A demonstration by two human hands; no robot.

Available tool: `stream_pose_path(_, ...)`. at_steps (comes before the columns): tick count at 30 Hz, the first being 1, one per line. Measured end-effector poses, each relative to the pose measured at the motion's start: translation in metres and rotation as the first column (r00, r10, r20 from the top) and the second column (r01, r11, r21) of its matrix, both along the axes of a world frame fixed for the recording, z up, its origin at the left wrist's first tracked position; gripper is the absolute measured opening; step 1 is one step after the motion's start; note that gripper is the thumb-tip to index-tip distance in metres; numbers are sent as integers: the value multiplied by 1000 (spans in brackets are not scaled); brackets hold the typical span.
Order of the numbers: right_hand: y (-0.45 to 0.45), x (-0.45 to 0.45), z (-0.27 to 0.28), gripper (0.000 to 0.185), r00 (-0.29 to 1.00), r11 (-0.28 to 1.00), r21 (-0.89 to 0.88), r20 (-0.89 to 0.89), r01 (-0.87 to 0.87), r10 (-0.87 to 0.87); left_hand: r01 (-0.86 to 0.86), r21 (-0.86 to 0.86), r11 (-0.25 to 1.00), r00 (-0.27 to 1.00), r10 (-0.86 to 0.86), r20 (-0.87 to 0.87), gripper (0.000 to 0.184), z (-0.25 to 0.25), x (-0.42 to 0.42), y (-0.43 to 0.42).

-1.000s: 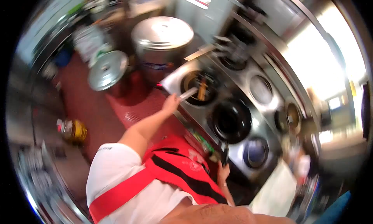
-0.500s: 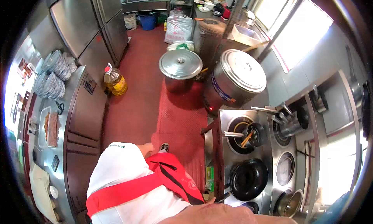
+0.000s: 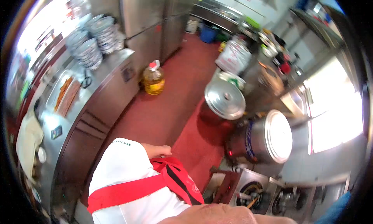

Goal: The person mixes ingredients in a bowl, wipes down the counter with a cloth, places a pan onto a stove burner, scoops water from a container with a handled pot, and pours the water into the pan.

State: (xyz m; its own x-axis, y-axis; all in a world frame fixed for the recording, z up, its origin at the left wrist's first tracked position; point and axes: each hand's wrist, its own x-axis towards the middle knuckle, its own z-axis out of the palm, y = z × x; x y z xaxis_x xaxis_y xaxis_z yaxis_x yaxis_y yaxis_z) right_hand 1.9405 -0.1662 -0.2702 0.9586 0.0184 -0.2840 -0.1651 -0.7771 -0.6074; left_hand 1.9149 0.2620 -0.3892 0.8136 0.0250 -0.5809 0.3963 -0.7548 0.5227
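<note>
Beside the red apron (image 3: 175, 171), my left hand (image 3: 166, 150) hangs below the white sleeve over the red floor. It looks small and blurred, its fingers cannot be made out, and no object shows in it. My right hand is not in view. To the lower right, a pan (image 3: 258, 193) with wooden chopsticks (image 3: 252, 202) sits on a stove burner, and no hand is on it. A large lidded steel pot (image 3: 278, 136) with a red light stands above the stove in the view. Nearer the middle is a smaller lidded pot (image 3: 225, 99).
On the left, a steel counter (image 3: 99, 82) carries stacked bowls (image 3: 90, 53), a tray of food (image 3: 64, 93) and a phone-like object (image 3: 56, 132). An oil bottle (image 3: 154, 78) stands on the floor by it. Farther back are a white bag (image 3: 234, 56) and a blue bucket (image 3: 208, 32).
The view has turned toward the left counter. My left hand has let go of the pan's handle and come back beside the apron. My right hand and the black wok have left the view.
</note>
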Motion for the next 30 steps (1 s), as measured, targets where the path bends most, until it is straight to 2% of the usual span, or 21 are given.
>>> stream_pose_path(1,27,25,-3,70,993,993,16,-39,-115,116,-69,-18,997,998,69,7,46,23,6,9)
stream_pose_path(3,82,73,-8,67,939,945,42,-111,-324,326,72,-30,997,990,-68,127,45,-9,23,34)
stream_pose_path(5,134,115,-13,65,846,865,50,-189,-499,499,39,-94,995,982,-21,188,43,10,32,45)
stream_pose_path(7,180,150,-20,63,740,774,51,-259,-631,621,107,-162,981,982,-79,169,38,31,39,56)
stream_pose_path(12,268,224,-46,58,476,537,45,-405,-842,781,87,-272,958,995,-72,66,46,65,52,82)
stream_pose_path(16,315,288,-77,53,306,376,52,-484,-925,820,-144,-462,875,988,103,-113,51,85,64,128)
stream_pose_path(19,335,343,-97,50,202,267,64,-497,-961,844,-443,-604,663,894,277,-351,55,103,84,173)
stream_pose_path(21,338,378,-106,48,158,212,58,-485,-976,860,-659,-630,412,752,345,-562,58,126,106,202)
stream_pose_path(22,354,391,-105,47,108,195,99,-557,-976,823,-740,-614,274,672,347,-654,60,142,121,219)
stream_pose_path(23,375,406,-101,47,52,179,144,-619,-973,784,-793,-585,169,604,335,-723,61,161,133,235)
stream_pose_path(24,389,421,-95,46,24,189,176,-668,-966,744,-823,-568,18,553,260,-792,54,176,148,247)
stream_pose_path(25,405,437,-89,46,-9,192,210,-697,-959,717,-812,-581,57,571,289,-769,53,187,163,268)
stream_pose_path(29,465,501,-65,43,-19,259,265,-732,-929,681,-858,-505,95,507,321,-800,43,253,231,334)
stream_pose_path(30,479,515,-62,43,-17,271,275,-731,-923,682,-693,-520,499,709,345,-615,45,220,238,359)
